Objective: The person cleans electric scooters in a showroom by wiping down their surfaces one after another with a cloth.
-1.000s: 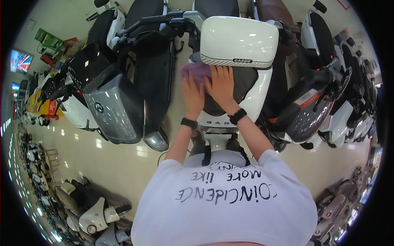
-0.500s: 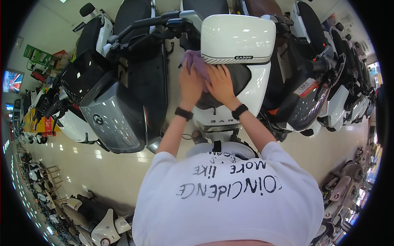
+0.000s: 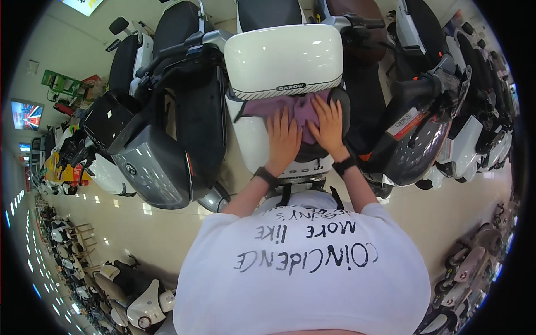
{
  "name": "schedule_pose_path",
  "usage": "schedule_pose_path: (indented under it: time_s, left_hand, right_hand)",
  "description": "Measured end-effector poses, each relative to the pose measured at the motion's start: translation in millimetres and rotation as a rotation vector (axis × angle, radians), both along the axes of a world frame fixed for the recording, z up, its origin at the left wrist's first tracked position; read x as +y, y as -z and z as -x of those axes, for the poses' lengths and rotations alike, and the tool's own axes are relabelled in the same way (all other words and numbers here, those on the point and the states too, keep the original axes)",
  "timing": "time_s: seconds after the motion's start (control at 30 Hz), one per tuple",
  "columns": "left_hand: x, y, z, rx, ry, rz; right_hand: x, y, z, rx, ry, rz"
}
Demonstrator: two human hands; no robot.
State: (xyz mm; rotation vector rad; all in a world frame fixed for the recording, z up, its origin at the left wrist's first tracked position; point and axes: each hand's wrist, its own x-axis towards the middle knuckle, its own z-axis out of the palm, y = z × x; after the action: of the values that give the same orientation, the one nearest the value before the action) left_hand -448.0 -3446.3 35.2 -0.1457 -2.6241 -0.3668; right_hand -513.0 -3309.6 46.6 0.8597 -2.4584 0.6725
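A white scooter front [image 3: 283, 58] stands before me. Just beneath its rounded white upper housing, a purple cloth [image 3: 304, 109] is spread across a dark panel [image 3: 312, 152]. My left hand [image 3: 283, 139] rests flat at the cloth's lower edge, fingers stretched and apart. Beside it, my right hand [image 3: 329, 125] lies on the cloth with its fingers spread, the tips just under the housing. Neither hand visibly wraps around the cloth. Both wrists wear dark bands. Part of the cloth is hidden under the hands.
Close on the left is a grey scooter [image 3: 151, 162]; on the right, a dark scooter [image 3: 413, 153] carries a red-and-white tag [image 3: 410, 123]. More scooters line both sides. Behind me on the left, a cream scooter [image 3: 146, 307] stands on the shiny tiled floor [image 3: 145, 234].
The white upper housing has swung left. The cloth, bunched before, is now stretched wide below it. Both hands have moved right and slightly down, and the fingers of the left have spread.
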Motion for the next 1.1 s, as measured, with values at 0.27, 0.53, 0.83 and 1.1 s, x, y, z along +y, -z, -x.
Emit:
schedule_pose_path:
  time_s: [0.27,0.53,0.83,1.1]
  left_hand:
    - [29.2,-18.7,22.1,0.06,-0.078,-0.033]
    - [38.6,36.2,-27.9,-0.088,0.072,0.009]
    - [60.3,-22.0,43.8,0.027,0.102,-0.049]
    - [49.6,22.4,-9.5,-0.054,0.085,0.028]
  right_hand:
    - [4.5,7.5,26.8,0.107,-0.075,0.151]
    - [28.4,63.9,-32.7,-0.098,-0.029,0.219]
    - [27.1,10.2,51.7,-0.275,-0.086,0.481]
    - [20.8,37.9,-14.3,-0.215,0.072,0.374]
